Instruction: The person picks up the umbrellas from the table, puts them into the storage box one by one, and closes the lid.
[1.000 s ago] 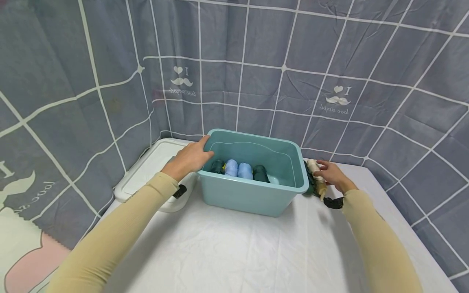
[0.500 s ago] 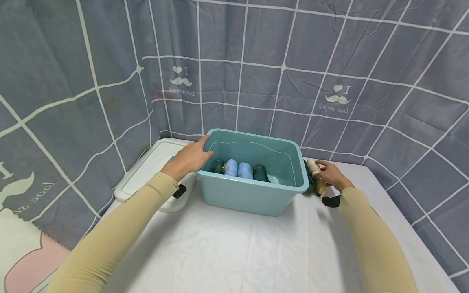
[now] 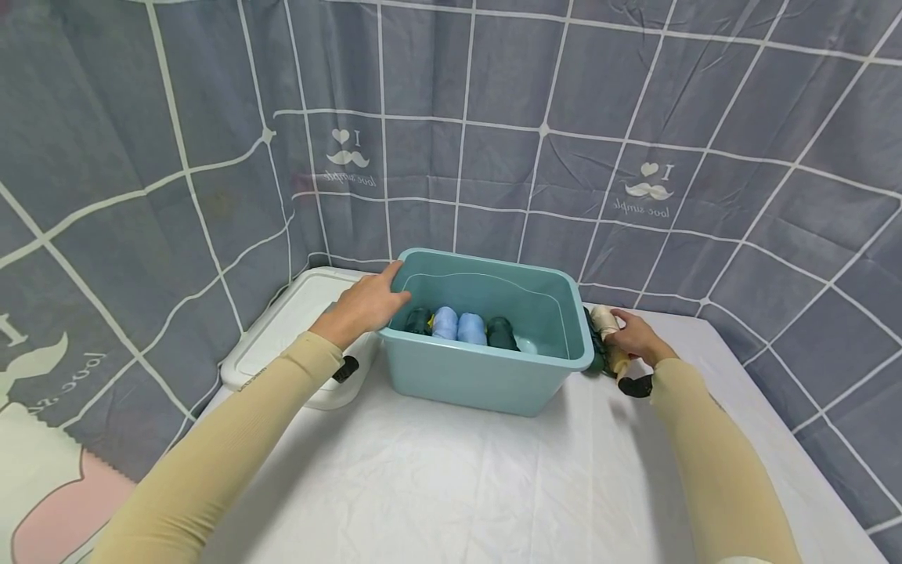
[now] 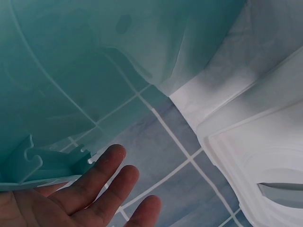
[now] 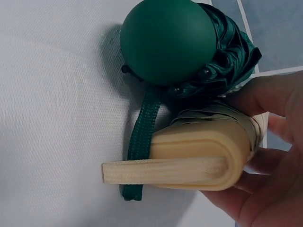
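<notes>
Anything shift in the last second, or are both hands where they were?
Very little. The right hand has crept slightly toward the teal bin, closing its grip round the cream folded umbrella that lies beside the green folded umbrella. The left hand still rests on the bin's left rim. The bin, the rolled umbrellas inside it and the white lid have not moved.

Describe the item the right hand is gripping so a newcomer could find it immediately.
Start at the teal bin on the white table. Just outside its right wall lie two folded umbrellas, and the right hand grips the cream umbrella. Its neighbour, the green umbrella, has a round dark green handle.
</notes>
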A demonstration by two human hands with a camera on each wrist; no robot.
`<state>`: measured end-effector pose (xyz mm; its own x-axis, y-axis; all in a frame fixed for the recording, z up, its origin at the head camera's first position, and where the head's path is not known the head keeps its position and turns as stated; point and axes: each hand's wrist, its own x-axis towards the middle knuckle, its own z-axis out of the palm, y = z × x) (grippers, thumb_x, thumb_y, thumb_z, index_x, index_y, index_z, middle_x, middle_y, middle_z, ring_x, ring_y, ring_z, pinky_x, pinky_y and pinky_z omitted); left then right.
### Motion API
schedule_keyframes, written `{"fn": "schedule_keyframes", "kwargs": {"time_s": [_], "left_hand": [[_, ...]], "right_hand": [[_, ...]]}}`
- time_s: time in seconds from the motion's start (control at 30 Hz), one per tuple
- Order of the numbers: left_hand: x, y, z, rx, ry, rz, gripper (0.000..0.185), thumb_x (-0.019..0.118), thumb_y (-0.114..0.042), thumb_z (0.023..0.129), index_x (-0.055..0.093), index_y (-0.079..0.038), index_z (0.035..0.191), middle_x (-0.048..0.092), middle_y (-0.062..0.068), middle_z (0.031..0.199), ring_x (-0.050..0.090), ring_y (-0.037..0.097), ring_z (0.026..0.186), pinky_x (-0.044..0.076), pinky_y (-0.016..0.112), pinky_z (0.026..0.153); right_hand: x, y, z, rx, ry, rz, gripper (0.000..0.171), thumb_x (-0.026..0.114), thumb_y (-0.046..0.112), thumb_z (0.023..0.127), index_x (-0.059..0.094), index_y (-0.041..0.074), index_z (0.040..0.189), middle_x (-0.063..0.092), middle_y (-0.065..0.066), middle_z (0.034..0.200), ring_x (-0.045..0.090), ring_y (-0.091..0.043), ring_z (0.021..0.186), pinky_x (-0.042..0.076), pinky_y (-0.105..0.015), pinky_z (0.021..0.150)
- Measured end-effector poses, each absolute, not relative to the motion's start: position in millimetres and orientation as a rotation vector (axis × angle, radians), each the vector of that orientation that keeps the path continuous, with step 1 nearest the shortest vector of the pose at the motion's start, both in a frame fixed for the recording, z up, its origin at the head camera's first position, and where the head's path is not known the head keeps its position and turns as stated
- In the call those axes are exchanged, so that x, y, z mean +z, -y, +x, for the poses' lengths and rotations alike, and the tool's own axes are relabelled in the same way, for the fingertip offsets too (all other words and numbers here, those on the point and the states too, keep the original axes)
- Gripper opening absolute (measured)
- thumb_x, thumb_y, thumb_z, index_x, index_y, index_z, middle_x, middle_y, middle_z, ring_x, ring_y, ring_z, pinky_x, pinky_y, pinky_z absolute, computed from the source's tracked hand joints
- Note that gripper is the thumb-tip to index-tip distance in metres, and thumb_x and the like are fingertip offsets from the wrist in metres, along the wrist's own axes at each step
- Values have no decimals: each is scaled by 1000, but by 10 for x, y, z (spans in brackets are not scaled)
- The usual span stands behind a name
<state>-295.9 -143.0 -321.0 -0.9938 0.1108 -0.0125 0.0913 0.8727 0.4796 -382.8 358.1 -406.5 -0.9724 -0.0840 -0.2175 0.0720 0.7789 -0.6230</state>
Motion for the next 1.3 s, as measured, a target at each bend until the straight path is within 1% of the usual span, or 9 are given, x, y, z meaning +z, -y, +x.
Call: {"fn": "schedule_keyframes", "kwargs": {"time_s": [0.07,0.27,0.33,0.43,0.6,0.77,0.93,1.13,1.3], "left_hand": [[-3212,1431,-2960,767,-3004,162,75,42,-44,99,13,-19,164,38,22,158,43,43,140,42,63,105],[-3215,1428,-2972,764,-3005,162,75,41,-44,99,13,-20,164,38,22,158,43,43,141,41,64,105],[-3213,1423,-2971,761,-3004,162,74,41,-45,99,13,-20,164,38,22,158,43,43,140,42,64,104],[-3212,1416,-2970,762,-3006,160,74,41,-45,99,13,-20,164,39,22,158,44,43,140,42,63,104],[-3214,1418,-2966,768,-3004,159,75,41,-44,99,13,-19,164,38,22,158,43,43,141,41,64,105],[-3208,1428,-2955,766,-3004,161,75,42,-44,99,13,-19,164,39,22,158,44,43,140,41,64,105],[-3199,1433,-2938,775,-3011,174,75,42,-44,99,13,-18,164,39,22,157,45,43,139,41,64,105],[-3216,1443,-2962,779,-3009,185,75,42,-45,99,13,-18,164,39,22,158,44,44,139,41,64,105],[-3227,1444,-2971,768,-3010,191,75,41,-44,99,13,-18,164,38,23,158,44,44,139,41,64,105]], "right_hand": [[-4068,-3585,-3833,-950,-2768,-21,82,57,10,88,16,-5,158,45,-38,135,59,-35,95,54,-35,69],[-4078,-3629,-3792,-973,-2813,-65,79,52,4,86,16,-13,154,37,-42,143,53,-40,107,49,-39,85],[-4078,-3646,-3766,-1021,-2792,-59,78,50,2,86,16,-14,154,36,-42,144,54,-40,106,51,-39,83],[-4063,-3661,-3720,-1083,-2755,-42,78,48,1,86,15,-14,154,37,-43,143,57,-38,103,54,-35,76],[-4043,-3680,-3681,-1134,-2727,-1,77,48,1,87,13,-13,155,38,-41,141,56,-34,102,53,-28,71],[-4009,-3705,-3666,-1204,-2738,8,78,50,0,86,16,-13,155,44,-37,131,57,-23,91,52,-24,67],[-3945,-3751,-3673,-1319,-2695,23,82,52,1,85,15,-9,157,44,-37,133,59,-15,82,55,-27,67],[-3751,-3686,-3586,-1399,-2667,-2,82,51,0,87,12,-5,159,43,-36,137,59,-10,83,56,-26,70],[-3568,-3625,-3549,-1403,-2669,-13,83,51,1,88,10,0,161,42,-38,140,60,-10,85,56,-25,71]]}}
